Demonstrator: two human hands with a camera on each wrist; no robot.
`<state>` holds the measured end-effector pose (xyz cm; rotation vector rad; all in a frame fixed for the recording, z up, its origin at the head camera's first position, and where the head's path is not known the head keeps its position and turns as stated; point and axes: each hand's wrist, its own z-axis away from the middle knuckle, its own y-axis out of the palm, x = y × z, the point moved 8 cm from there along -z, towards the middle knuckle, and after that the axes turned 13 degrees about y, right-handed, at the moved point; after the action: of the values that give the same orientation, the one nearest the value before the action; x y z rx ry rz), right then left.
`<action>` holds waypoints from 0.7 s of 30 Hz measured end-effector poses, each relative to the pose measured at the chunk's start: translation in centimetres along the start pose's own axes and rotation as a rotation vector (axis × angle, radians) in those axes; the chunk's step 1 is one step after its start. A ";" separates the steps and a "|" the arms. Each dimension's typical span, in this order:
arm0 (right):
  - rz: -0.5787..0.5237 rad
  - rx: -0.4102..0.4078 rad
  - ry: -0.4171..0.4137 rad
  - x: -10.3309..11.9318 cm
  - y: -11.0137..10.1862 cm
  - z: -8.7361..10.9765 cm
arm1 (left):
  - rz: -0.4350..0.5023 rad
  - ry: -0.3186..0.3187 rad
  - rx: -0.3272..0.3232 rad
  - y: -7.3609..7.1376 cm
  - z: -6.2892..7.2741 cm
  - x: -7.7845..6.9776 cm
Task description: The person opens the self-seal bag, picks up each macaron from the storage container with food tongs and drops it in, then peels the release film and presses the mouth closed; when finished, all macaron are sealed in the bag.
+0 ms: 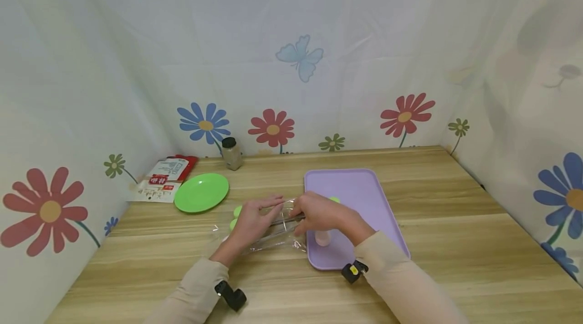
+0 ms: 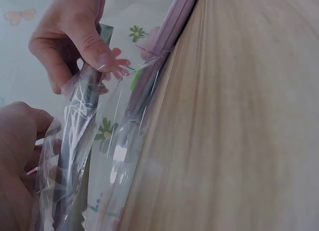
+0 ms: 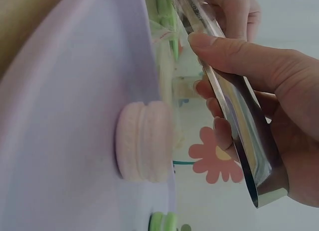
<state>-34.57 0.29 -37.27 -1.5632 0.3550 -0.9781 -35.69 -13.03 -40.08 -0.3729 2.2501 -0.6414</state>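
Note:
My right hand [image 1: 321,211] grips metal tongs [image 3: 266,151], its thumb along one arm. The tongs' far end lies within a clear plastic bag [image 2: 79,116]. My left hand [image 1: 252,220] holds this bag at its side, fingers curled behind the film in the left wrist view. Beneath my right hand, a pale pink macaron [image 3: 142,141] sits on the purple tray [image 1: 360,187]. A green macaron [image 1: 334,199] is farther back on it, partly hidden by that hand. Beside my left hand are green macarons [image 1: 238,211], partly covered by the hand and bag.
A green plate [image 1: 202,192] lies at the back left, next to a red and white packet [image 1: 166,177]. Behind them stands a small jar with a black lid [image 1: 232,154]. A flowered curtain [image 1: 227,61] hangs along the wooden table's back edge [image 1: 282,156].

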 end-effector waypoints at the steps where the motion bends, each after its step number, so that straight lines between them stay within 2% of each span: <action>1: -0.004 0.000 0.009 -0.1 -0.2 0.1 | -0.001 0.001 0.000 0.0 0.0 0.0; 9: -0.011 -0.055 0.004 -1.4 -2.2 1.6 | -0.010 -0.007 -0.004 -0.1 -0.2 -0.4; 18: -0.044 -0.128 0.165 -4.7 -3.7 2.4 | 0.001 -0.002 -0.030 -0.3 -0.1 -0.7; 21: -0.040 -0.134 0.187 -5.2 -3.7 2.5 | 0.009 0.000 -0.034 -0.3 -0.1 -0.7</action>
<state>-36.93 6.56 -35.72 -1.6082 0.5316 -1.1554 -35.27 -12.94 -39.49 -0.3795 2.2641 -0.5989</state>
